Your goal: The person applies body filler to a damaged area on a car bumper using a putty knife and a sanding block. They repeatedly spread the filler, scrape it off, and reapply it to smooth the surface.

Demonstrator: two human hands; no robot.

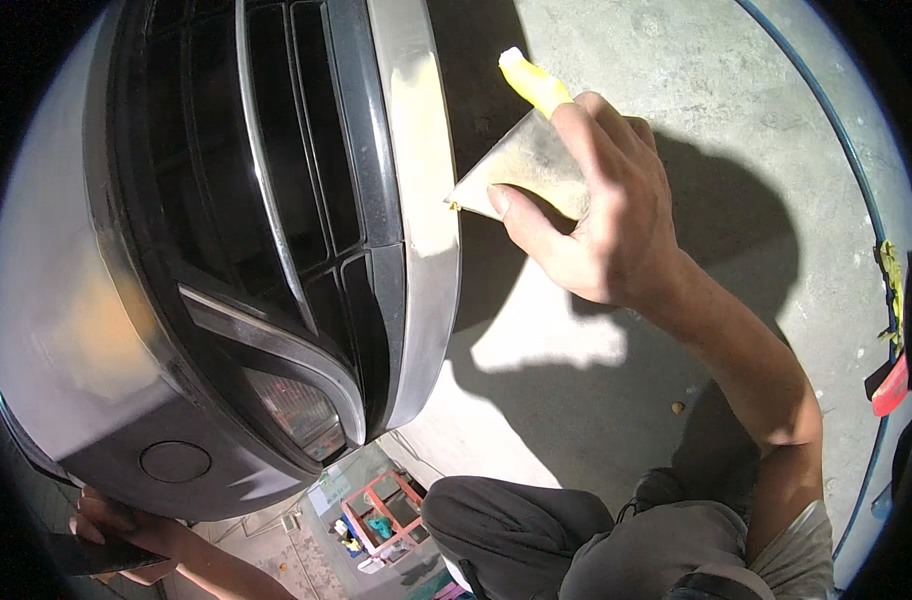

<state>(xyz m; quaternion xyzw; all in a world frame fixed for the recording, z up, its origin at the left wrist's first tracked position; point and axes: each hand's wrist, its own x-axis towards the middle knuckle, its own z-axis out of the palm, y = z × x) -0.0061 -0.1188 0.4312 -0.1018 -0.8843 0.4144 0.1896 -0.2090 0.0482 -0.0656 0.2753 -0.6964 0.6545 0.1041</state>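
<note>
My right hand (616, 200) pinches a thin, pale triangular putty spreader (536, 165) between thumb and fingers. Its pointed corner, with a dab of yellow filler on it, is at the outer edge of a grey car bumper (426, 330). A bright yellow piece (534, 82) with a whitish tip juts out past my fingers; whether it covers a finger I cannot tell. Pale yellow filler (421, 120) coats part of the bumper edge. At the lower left, my left hand (116, 535) is closed around a dark flat plate (101, 556), partly hidden in shadow.
Another yellowish patch (106, 335) marks the bumper's left side. A black grille (296, 130) and a lamp (301, 410) sit between. A red-framed tool tray (386, 515) stands on the floor below. Along the right runs a blue hose (846, 140), near a red object (889, 388).
</note>
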